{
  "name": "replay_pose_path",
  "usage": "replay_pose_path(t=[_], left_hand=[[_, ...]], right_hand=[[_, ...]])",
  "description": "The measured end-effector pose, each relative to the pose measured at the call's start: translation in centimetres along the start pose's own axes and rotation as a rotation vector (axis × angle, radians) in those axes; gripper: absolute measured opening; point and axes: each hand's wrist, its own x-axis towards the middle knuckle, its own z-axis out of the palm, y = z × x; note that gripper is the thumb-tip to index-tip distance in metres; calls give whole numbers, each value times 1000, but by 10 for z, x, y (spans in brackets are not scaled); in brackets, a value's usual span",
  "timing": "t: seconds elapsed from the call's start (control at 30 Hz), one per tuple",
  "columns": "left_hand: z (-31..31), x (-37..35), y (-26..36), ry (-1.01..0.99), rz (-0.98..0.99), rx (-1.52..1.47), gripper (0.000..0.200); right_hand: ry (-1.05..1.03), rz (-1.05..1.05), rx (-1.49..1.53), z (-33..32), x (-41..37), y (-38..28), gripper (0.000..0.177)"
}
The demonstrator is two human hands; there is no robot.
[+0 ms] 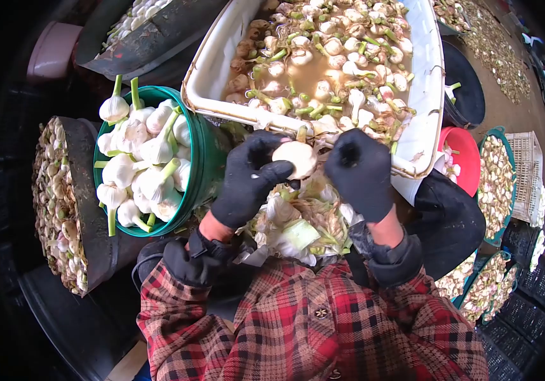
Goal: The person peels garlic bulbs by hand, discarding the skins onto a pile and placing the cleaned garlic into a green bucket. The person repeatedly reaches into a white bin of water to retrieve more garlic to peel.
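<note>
Both my hands wear black gloves. My left hand (251, 178) grips a white garlic bulb (296, 157) with thumb and fingers, just below the rim of a white tub (204, 66). My right hand (359, 171) is closed right beside the bulb, touching its right side. The tub holds muddy water with several garlic bulbs and green stems. Under my hands a heap of peeled skins and stalk pieces (298, 228) rests on my lap. A green bucket (204, 166) full of cleaned white garlic with green stems stands to my left.
A black bin (91, 209) edged with garlic trimmings stands at far left. A red bowl (466, 152), green baskets of peels (495, 184) and a white crate (526, 174) sit at right. Black crates (526, 298) fill the lower right. A pink container (53, 51) is upper left.
</note>
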Motion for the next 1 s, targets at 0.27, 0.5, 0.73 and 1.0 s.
replay_pose_path(t=[0.27,0.5,0.73,1.0], left_hand=[[7,2,3,81,-13,-100,40],[16,0,-5,188,134,203,37],[8,-4,-7,152,38,150,36],[-1,-8,-5,-28,61,-22,39]], right_hand=[[-87,152,113,-21,1,-14,16],[-4,-68,-31,4,-3,-20,12],[-46,-28,3,8,-6,-14,10],[-65,326,236,-8,-10,-8,5]])
